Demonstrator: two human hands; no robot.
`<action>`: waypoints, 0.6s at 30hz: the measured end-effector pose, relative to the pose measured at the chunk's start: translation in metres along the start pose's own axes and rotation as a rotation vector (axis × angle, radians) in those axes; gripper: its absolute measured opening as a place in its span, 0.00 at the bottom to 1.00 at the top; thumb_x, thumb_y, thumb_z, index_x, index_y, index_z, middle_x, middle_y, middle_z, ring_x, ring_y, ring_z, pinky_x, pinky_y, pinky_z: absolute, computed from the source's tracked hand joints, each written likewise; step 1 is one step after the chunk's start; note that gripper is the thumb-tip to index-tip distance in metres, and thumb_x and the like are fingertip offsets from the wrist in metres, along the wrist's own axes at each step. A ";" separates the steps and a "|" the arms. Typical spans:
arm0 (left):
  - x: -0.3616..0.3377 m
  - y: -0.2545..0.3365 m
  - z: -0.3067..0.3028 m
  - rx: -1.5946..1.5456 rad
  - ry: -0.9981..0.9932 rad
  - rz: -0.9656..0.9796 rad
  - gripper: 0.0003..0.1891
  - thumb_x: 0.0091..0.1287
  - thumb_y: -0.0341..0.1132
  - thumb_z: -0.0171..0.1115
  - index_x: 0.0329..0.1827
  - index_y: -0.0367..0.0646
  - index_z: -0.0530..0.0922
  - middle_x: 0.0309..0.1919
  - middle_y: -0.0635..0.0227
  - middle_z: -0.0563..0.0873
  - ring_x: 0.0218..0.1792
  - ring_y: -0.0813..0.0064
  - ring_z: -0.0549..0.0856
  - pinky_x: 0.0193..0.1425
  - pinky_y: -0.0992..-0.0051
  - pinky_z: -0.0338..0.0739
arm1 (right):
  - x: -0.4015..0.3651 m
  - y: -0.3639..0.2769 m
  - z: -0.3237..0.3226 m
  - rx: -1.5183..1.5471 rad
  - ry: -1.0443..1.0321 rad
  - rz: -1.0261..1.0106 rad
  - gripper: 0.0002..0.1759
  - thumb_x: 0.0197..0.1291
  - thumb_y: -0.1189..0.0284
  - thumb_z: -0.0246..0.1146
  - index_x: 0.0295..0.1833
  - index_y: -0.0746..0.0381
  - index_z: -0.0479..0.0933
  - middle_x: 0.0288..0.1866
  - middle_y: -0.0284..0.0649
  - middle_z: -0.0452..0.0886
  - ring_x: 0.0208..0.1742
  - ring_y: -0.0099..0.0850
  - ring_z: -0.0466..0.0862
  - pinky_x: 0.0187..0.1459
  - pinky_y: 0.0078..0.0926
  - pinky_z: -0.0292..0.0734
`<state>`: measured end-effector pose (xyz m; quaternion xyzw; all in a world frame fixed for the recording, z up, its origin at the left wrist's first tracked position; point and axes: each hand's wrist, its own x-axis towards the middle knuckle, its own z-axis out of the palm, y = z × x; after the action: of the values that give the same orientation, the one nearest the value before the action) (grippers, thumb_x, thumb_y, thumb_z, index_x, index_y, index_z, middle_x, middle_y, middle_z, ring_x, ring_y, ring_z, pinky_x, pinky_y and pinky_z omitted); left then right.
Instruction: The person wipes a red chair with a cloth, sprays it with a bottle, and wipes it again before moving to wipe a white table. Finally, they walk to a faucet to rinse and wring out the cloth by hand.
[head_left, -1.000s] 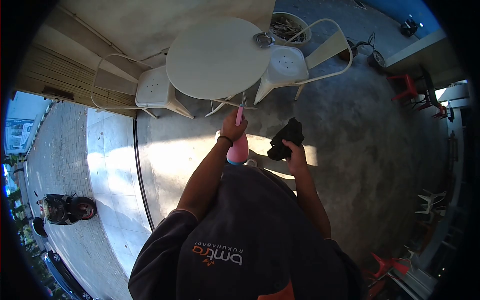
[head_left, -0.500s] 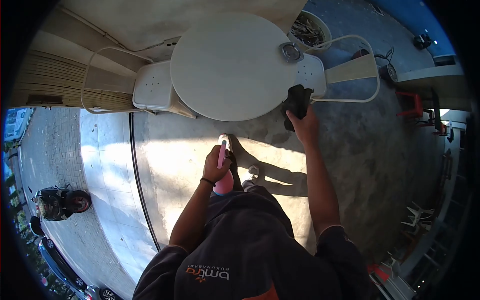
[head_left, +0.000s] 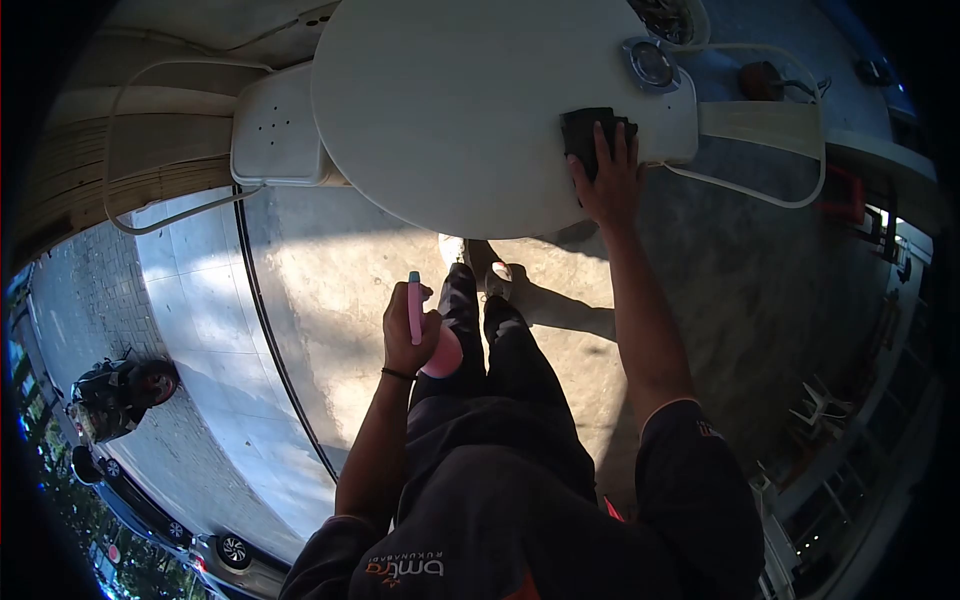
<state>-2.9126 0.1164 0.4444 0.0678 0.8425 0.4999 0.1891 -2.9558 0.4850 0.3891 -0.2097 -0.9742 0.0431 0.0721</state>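
Note:
My left hand [head_left: 408, 328] is closed around the neck of a pink spray bottle [head_left: 443, 355], held low beside my legs. The bottle's nozzle end points away from me. On the right edge of the round white table [head_left: 450, 110], my right hand [head_left: 610, 185] lies with fingers spread over a dark cloth [head_left: 585, 135], pressing it to the tabletop. A round ashtray [head_left: 650, 63] sits on the table just beyond the cloth.
White metal chairs stand left [head_left: 275, 125] and right [head_left: 760, 128] of the table. Behind the right one is a planter [head_left: 690, 20]. A motorcycle [head_left: 115, 395] and cars [head_left: 140, 510] are at the far left. A red chair [head_left: 843, 195] is at the right.
My right hand has moved from the air near the table's edge onto the tabletop with the cloth, its fingers now spread. The table appears closer. My left hand still holds the bottle, now slightly further left.

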 end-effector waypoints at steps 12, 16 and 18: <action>-0.019 -0.030 -0.042 -0.036 0.181 -0.036 0.21 0.50 0.23 0.54 0.50 0.37 0.78 0.43 0.55 0.85 0.47 0.58 0.85 0.56 0.65 0.78 | -0.071 -0.082 0.014 -0.064 0.039 0.042 0.39 0.67 0.49 0.54 0.77 0.61 0.61 0.78 0.59 0.59 0.78 0.62 0.58 0.73 0.63 0.55; -0.024 -0.041 -0.052 -0.009 0.099 -0.078 0.21 0.49 0.23 0.54 0.50 0.37 0.78 0.43 0.54 0.85 0.45 0.56 0.86 0.54 0.65 0.79 | -0.079 -0.140 0.010 0.005 -0.027 -0.008 0.39 0.68 0.51 0.55 0.77 0.65 0.60 0.78 0.63 0.57 0.78 0.63 0.56 0.72 0.65 0.53; -0.020 -0.048 -0.064 -0.012 0.071 -0.092 0.21 0.49 0.23 0.54 0.50 0.37 0.77 0.43 0.54 0.85 0.46 0.55 0.86 0.54 0.64 0.80 | -0.076 -0.171 0.011 0.025 -0.075 -0.046 0.39 0.68 0.52 0.56 0.77 0.64 0.60 0.78 0.62 0.56 0.79 0.63 0.55 0.72 0.64 0.53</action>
<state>-2.9151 0.0348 0.4352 0.0100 0.8478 0.4980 0.1822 -2.9577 0.2978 0.3884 -0.1846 -0.9801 0.0615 0.0390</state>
